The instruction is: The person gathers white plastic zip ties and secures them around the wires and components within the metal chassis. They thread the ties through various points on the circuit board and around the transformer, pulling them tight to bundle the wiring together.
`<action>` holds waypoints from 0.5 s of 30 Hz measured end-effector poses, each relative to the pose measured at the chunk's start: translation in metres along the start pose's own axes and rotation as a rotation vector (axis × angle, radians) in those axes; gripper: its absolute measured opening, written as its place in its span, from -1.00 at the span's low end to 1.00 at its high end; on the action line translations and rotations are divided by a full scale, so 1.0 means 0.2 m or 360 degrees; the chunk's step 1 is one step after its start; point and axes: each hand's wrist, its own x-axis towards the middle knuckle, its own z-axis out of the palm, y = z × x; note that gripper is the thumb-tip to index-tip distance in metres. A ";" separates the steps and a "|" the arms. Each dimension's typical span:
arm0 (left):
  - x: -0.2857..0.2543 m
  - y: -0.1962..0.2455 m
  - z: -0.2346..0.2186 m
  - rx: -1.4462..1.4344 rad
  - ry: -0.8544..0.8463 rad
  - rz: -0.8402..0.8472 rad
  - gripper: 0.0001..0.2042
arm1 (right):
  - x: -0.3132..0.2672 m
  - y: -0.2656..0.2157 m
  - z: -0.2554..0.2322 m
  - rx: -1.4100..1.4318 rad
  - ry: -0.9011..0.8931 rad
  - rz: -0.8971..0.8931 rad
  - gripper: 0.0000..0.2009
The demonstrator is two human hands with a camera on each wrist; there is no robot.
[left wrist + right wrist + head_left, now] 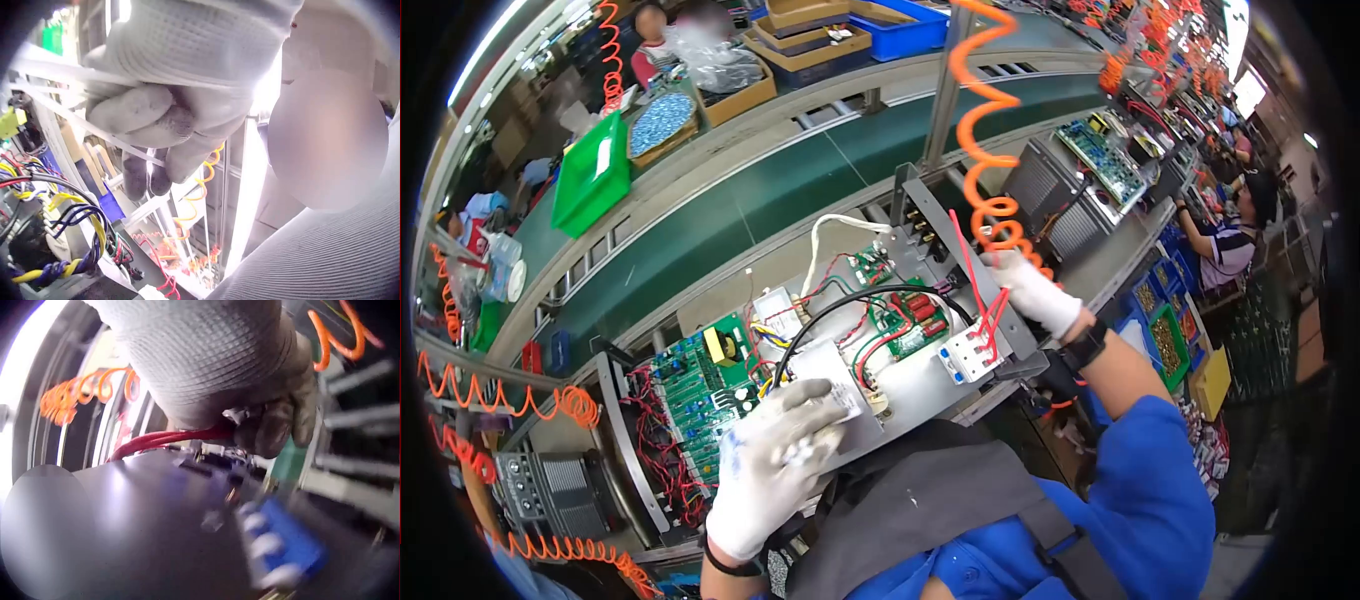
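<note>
- The open metal chassis (805, 445), holding boards and wiring, lies before the person at the middle of the head view, reaching toward 8 o'clock.
- The left hand (775, 465), in a white glove, is over the chassis's near edge at its 7 o'clock; its fingers are curled round thin white strips (100, 128).
- The right hand (1035, 290), also gloved, is at the chassis's 2 o'clock end, its fingers gripping red wires (156, 439) that loop near the breaker block (970, 356).
- That block sits at the chassis's 3 o'clock; a small green board (915, 335) with red components lies at 2 o'clock.
- A large green board (700, 400) with a yellow component fills the 9 o'clock side, red wires bunched beside it.
- A black cable (855, 293) arches across the middle; a white cable (818, 240) bends at 12 o'clock.
- In the head view, an orange coiled hose (980, 110) hangs at 1 o'clock, a green conveyor (800, 173) runs beyond the chassis, and a green bin (592, 175) stands at 10 o'clock.
- Another opened unit (1050, 195) is at 2 o'clock, a finned unit (565, 490) at 8 o'clock, and a seated person (1230, 245) at 3 o'clock.
</note>
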 end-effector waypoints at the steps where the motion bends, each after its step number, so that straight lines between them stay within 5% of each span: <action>1: 0.06 0.02 0.03 0.0138 -0.0105 0.0105 -0.84 | 0.03 0.06 0.00 -0.0087 -0.0122 0.0136 -0.74; 4: 0.22 0.04 0.13 0.0385 -0.0328 0.0265 -0.83 | 0.13 -0.07 -0.10 -0.0652 -0.0447 0.0387 -0.64; 5: 0.24 0.03 0.17 0.0493 -0.0448 0.0314 -0.83 | 0.17 -0.04 -0.11 -0.0533 -0.0593 0.0343 -0.54; 6: 0.26 0.03 0.21 0.0491 -0.0444 0.0307 -0.83 | 0.17 -0.06 -0.19 -0.0654 -0.0670 0.0588 -0.41; 8: 0.28 0.01 0.26 0.0760 -0.0465 0.0245 -0.82 | 0.22 -0.13 -0.31 -0.1295 -0.0646 0.0580 -0.34; 11: 0.24 -0.03 0.26 0.0654 -0.0304 0.0017 -0.82 | 0.27 -0.10 -0.49 -0.1639 -0.0025 0.0322 -0.45; 15: 0.19 -0.03 0.25 0.0310 0.0039 -0.0475 -0.82 | 0.23 -0.51 -0.69 -0.1357 0.0367 -0.0145 -0.71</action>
